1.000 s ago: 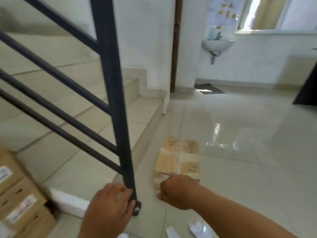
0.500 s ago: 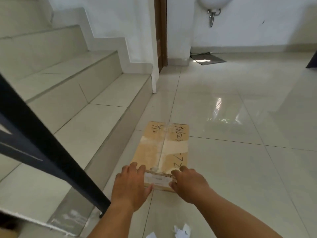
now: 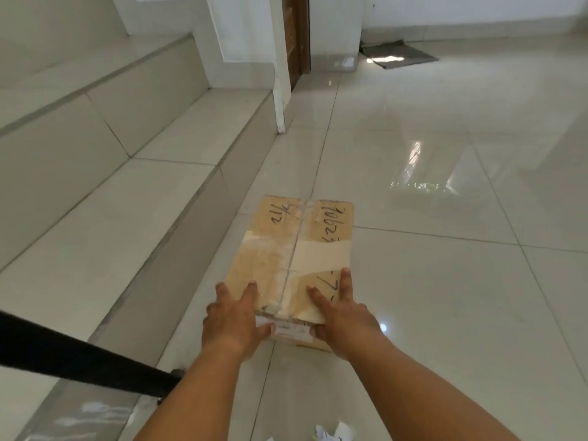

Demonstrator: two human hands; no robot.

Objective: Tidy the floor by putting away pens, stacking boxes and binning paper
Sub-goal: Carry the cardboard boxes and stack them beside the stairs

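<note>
A flat brown cardboard box lies on the tiled floor beside the bottom stair, taped along its middle, with black handwriting on top and a white label on its near end. My left hand holds the box's near left corner, fingers on top and thumb against the end face. My right hand holds the near right corner the same way. Crumpled white paper lies on the floor at the bottom edge, between my forearms.
Tiled stairs rise on the left. A black railing bar crosses the lower left and ends at the floor. A brown door frame and a dark mat are at the back. Glossy floor tiles stretch to the right.
My view dropped and moved closer to the box. My left hand left the railing post; both hands reached the box's near end and now hold it further over the top.
</note>
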